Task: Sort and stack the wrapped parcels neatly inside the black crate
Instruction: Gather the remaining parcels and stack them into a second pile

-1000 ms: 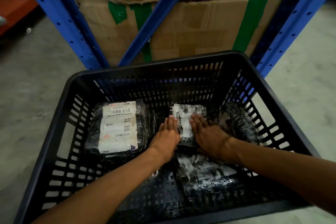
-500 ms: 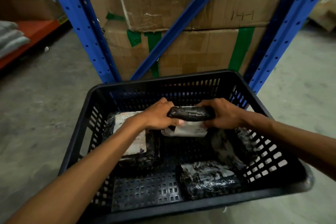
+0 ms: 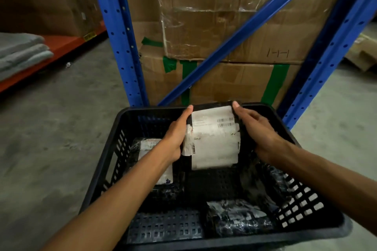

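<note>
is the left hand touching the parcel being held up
Touching: the head view shows the left hand wrapped on the held parcel's left edge.

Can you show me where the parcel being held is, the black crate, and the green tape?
held parcel (image 3: 214,142), head view, on its white label.
black crate (image 3: 306,210), head view, on its right slotted wall.
green tape (image 3: 274,83), head view, on the right strip on the lower cardboard box.

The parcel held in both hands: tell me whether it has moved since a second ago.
Yes. The held parcel has risen from the black crate floor to near its far rim, tipped label-side toward the camera.
</note>
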Demonstrator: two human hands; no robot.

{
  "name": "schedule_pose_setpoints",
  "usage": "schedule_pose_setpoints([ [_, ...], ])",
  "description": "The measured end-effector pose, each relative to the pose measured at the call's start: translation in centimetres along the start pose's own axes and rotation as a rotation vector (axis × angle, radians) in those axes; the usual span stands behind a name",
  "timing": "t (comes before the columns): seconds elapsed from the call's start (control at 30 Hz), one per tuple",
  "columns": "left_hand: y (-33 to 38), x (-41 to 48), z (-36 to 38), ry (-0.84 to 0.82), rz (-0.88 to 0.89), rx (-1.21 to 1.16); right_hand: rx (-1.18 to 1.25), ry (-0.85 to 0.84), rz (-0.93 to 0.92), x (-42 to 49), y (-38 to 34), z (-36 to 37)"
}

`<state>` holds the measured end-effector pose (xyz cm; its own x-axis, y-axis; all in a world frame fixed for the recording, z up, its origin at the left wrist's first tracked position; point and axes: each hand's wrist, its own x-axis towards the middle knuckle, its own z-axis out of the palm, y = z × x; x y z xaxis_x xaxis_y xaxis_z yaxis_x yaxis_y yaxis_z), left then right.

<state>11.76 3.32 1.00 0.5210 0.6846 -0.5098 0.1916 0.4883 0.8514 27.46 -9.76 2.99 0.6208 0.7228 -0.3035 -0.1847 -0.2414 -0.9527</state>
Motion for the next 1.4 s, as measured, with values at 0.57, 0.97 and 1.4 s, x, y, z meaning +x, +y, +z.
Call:
schedule_pose_setpoints([
  [0.57,-8.4,3.2,3.7,0.179,-0.05,0.302,0.004,-0.016,0.145,3.4,10.0,0.3],
  [0.97,-14.0,8.8,3.7,0.266,-0.117,0.76,-0.513,-0.02,0.352,8.1,17.7,2.4],
  [1.4,-8.8,4.1,5.3,-0.011,0.101,1.286,-1.423,-0.356,-0.041,4.7,8.3,0.6],
])
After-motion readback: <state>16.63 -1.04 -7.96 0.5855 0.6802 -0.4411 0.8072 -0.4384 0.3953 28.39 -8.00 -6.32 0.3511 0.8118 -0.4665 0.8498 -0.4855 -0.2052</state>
